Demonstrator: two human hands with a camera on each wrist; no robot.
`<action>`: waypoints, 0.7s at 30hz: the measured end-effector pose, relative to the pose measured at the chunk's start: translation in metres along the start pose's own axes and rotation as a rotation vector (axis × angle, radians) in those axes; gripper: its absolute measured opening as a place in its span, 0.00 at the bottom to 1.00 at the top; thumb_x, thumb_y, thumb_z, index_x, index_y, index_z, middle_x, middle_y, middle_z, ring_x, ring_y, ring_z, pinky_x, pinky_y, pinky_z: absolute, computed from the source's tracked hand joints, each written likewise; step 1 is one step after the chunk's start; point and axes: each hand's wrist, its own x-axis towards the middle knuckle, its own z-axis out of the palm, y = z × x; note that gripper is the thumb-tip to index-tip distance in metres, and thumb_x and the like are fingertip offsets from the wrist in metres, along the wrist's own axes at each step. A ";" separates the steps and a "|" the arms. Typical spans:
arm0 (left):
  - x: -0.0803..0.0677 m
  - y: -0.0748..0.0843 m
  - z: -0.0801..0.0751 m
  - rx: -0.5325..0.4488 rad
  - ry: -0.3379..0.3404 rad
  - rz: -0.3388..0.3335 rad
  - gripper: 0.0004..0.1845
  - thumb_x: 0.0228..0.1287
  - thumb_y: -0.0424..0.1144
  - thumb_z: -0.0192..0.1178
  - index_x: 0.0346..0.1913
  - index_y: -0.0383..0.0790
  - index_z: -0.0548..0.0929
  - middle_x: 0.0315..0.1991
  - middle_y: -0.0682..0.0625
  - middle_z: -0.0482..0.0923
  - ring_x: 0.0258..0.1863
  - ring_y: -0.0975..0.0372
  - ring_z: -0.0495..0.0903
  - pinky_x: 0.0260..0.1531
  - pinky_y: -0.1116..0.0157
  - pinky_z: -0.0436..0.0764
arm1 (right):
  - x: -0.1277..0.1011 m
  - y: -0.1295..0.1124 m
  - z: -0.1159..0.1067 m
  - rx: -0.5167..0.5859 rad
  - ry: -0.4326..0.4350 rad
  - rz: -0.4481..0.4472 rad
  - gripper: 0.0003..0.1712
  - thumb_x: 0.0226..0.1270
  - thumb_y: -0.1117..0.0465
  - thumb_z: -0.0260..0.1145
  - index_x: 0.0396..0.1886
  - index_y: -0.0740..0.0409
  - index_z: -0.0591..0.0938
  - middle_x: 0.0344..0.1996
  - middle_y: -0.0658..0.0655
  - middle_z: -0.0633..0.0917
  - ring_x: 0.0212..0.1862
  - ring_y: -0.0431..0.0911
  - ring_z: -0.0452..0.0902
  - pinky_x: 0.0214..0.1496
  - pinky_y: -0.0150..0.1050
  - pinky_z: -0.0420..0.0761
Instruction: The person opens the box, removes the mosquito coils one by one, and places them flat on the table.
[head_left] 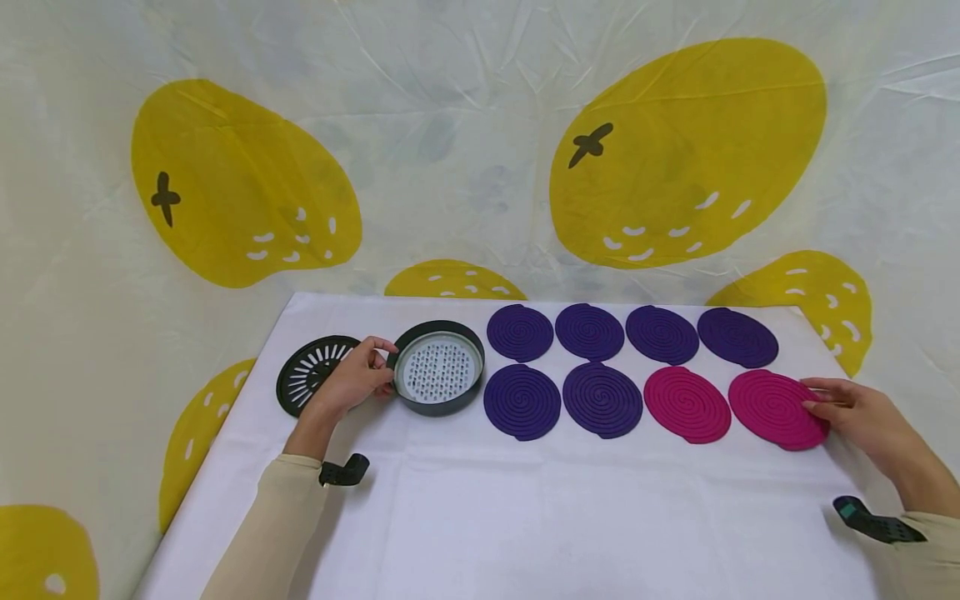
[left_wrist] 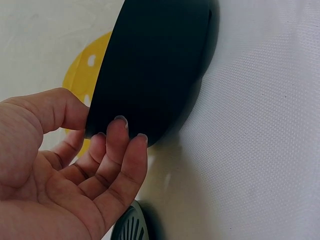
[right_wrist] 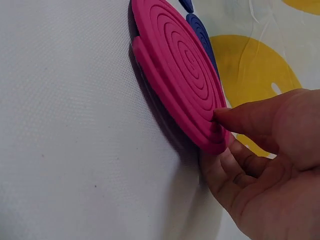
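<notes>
Head view shows what your wrist cameras miss: eight coils in two rows right of the tray [head_left: 438,367], the lid [head_left: 309,374] left of it. Your left hand [head_left: 358,379] pinches the tray's rim, thumb over, fingers [left_wrist: 120,150] outside. Your right hand [head_left: 862,412] pinches the end pink coil [head_left: 776,408] near the tabletop's [head_left: 525,508] right edge; bare cloth lies in front.

No legible text, labels or numbers anywhere, as far as visible.
</notes>
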 end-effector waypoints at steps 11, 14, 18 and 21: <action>-0.001 0.000 -0.002 0.002 -0.004 -0.008 0.23 0.67 0.26 0.57 0.64 0.38 0.69 0.36 0.43 0.68 0.32 0.54 0.82 0.36 0.61 0.84 | -0.009 -0.022 -0.003 -0.006 0.022 -0.064 0.28 0.81 0.61 0.53 0.72 0.75 0.63 0.64 0.81 0.68 0.35 0.15 0.65 0.33 0.20 0.76; -0.002 0.001 -0.004 0.008 -0.008 -0.001 0.23 0.67 0.27 0.58 0.63 0.37 0.69 0.36 0.43 0.69 0.32 0.54 0.82 0.36 0.61 0.84 | -0.008 -0.029 -0.004 -0.011 0.024 -0.084 0.29 0.81 0.59 0.53 0.71 0.73 0.65 0.60 0.77 0.74 0.35 0.15 0.67 0.33 0.21 0.76; -0.003 0.002 -0.009 0.022 -0.017 0.018 0.22 0.67 0.28 0.59 0.62 0.34 0.69 0.34 0.43 0.72 0.32 0.52 0.83 0.37 0.58 0.85 | -0.010 -0.041 -0.004 0.011 0.025 -0.113 0.30 0.81 0.53 0.53 0.70 0.71 0.66 0.45 0.42 0.83 0.37 0.16 0.68 0.33 0.21 0.75; -0.005 0.005 -0.012 0.025 -0.026 0.036 0.22 0.67 0.28 0.58 0.63 0.32 0.69 0.34 0.42 0.75 0.33 0.49 0.84 0.38 0.54 0.85 | -0.013 -0.053 -0.001 0.050 0.010 -0.158 0.30 0.81 0.51 0.53 0.70 0.69 0.67 0.40 0.22 0.73 0.40 0.16 0.68 0.35 0.20 0.75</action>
